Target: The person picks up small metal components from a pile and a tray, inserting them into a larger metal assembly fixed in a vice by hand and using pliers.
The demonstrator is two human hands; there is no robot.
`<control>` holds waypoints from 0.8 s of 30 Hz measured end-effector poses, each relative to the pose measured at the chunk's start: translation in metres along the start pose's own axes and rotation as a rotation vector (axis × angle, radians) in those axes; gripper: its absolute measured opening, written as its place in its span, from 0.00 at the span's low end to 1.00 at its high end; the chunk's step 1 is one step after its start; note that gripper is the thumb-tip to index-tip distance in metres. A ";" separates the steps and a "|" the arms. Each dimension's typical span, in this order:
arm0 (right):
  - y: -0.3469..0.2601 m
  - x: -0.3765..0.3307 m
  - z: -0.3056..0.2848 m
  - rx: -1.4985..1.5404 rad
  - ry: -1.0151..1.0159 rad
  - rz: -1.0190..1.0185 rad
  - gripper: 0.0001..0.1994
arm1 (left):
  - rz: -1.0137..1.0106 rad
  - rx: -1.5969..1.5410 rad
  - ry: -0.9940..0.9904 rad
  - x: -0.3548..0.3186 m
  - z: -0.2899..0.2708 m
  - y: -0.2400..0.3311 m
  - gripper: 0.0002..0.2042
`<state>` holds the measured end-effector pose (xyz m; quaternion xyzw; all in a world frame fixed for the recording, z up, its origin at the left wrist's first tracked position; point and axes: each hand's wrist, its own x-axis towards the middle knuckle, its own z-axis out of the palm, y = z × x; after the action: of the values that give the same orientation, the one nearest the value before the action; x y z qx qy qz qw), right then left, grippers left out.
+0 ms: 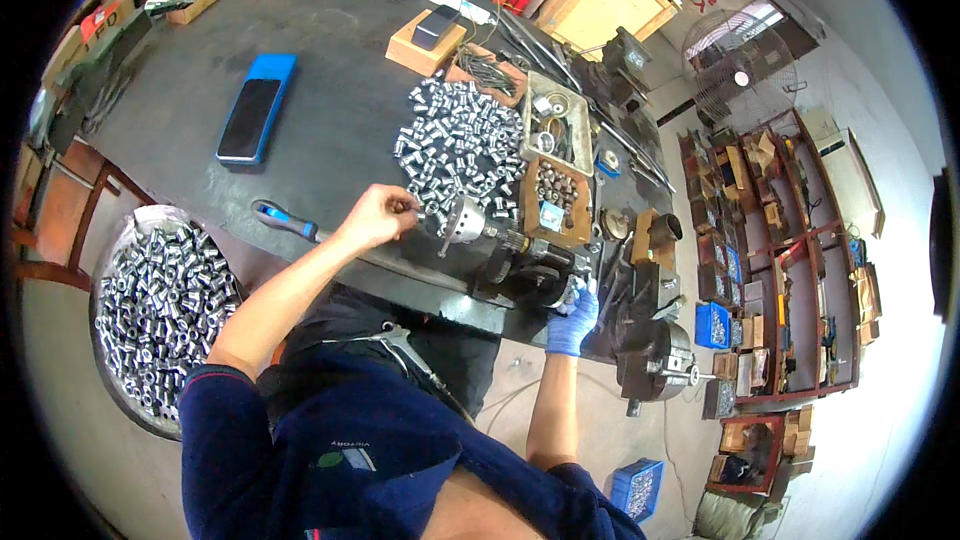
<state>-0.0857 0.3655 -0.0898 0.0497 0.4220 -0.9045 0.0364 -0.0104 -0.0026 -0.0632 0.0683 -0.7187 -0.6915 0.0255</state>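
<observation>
My bare left hand [378, 217] is closed in a pinch just left of a round metal chuck [464, 220]. What sits in its fingertips is small and partly hidden. The chuck belongs to a dark bench-mounted spindle device [512, 255] at the table's near edge. At that device's right end, my right hand [572, 320], in a blue glove, has its fingers curled round a shiny round part [568, 294]. Beyond the chuck lies a large pile of small metal fittings [460, 140]. An open wooden box [555, 202] beside the pile holds darker fittings.
A blue handheld device [255, 110] and a blue-handled tool [285, 219] lie on the dark table. A round tub [150, 410] full of fittings stands left. An air gun [400, 345] is over my lap. A bench vise [655, 365] is at right, with shelves [790, 290] beyond.
</observation>
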 end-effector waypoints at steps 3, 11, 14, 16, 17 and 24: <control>-0.001 0.001 0.003 0.040 0.053 0.030 0.13 | 0.048 -0.239 -0.087 -0.022 -0.006 0.051 0.11; -0.001 -0.010 0.028 0.007 0.116 -0.026 0.11 | 0.166 -0.335 -0.227 -0.012 0.005 0.067 0.06; -0.006 -0.014 0.025 0.003 0.082 0.006 0.12 | 0.180 -0.244 -0.248 -0.011 0.004 0.074 0.05; -0.008 -0.015 0.022 0.009 0.130 -0.014 0.13 | 0.206 -0.216 -0.257 -0.009 0.004 0.075 0.05; -0.012 -0.020 0.019 -0.014 0.113 -0.024 0.14 | 0.217 -0.226 -0.260 -0.010 0.005 0.074 0.05; -0.051 -0.042 0.042 -0.061 -0.081 -0.072 0.18 | 0.170 -0.265 -0.270 -0.011 0.005 0.067 0.08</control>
<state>-0.0517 0.3670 -0.0186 -0.0034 0.4492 -0.8932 0.0222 -0.0041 0.0062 0.0042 -0.0897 -0.6216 -0.7782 -0.0039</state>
